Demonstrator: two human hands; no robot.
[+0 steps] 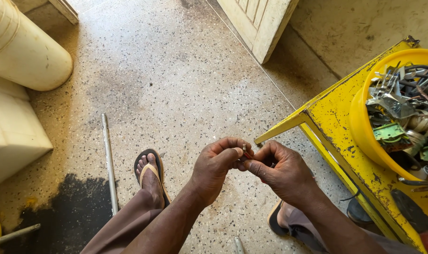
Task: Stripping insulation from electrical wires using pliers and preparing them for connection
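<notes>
Beside the yellow table [334, 123], the left hand [217, 164] and right hand [280, 170] both pinch one tiny red part [246, 154] between their fingertips

speckled terrazzo floor [176, 84] looks matt and stained; the yellow painted metal desk [336, 122] is chipped; the yellow plastic bowl [364, 127] smooth.

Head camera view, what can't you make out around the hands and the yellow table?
- Small part pinched between left hand and right hand: too small, covered by fingertips.
- Yellow bowl of scrap: cut off by the right edge.
- Yellow table: runs out of frame.
- Right foot: hidden under the right forearm.
</notes>
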